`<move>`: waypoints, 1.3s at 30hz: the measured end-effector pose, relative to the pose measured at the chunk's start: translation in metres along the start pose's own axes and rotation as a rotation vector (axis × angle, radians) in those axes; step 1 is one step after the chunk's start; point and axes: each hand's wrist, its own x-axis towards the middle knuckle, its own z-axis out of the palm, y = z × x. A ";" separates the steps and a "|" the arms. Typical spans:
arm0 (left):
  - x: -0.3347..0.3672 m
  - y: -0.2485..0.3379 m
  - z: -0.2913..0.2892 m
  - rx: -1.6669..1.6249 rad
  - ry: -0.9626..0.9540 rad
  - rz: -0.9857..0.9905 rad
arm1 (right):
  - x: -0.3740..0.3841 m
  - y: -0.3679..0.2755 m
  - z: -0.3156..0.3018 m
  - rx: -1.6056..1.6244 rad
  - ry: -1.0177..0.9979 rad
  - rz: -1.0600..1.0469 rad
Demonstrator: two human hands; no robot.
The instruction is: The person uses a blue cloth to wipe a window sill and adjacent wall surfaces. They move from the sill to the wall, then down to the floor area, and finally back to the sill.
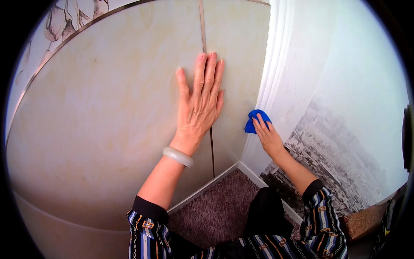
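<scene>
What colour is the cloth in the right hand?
Bright blue. The cloth shows best in the head view.

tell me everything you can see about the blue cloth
The blue cloth is plain, bright and soft-looking, like fabric, bunched up with a rounded upper edge. The right hand has its fingers over it, hiding part of it. It is up off the floor, where the pale marbled panel meets the white ridged trim.

Has left hand (200, 101) on panel (103, 108), across the vertical strip (202, 26); right hand (267, 137) lower, on the cloth (250, 126) at the panel's right edge, by the moulding (271, 69). Has carpet (215, 205) before the bottom edge, mural (336, 159) on the right-hand wall (358, 64).
</scene>
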 end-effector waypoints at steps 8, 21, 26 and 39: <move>0.001 0.005 0.004 -0.025 0.015 -0.019 | 0.088 0.182 -0.108 -0.086 0.480 0.607; 0.004 0.009 0.001 0.014 0.029 -0.019 | -0.085 -0.070 0.042 0.054 -0.326 -0.360; 0.000 0.001 0.003 0.040 0.008 -0.003 | 0.004 0.023 -0.010 0.151 0.038 0.106; 0.007 0.007 -0.001 -0.003 0.025 -0.025 | -0.037 -0.021 0.014 0.088 -0.132 -0.145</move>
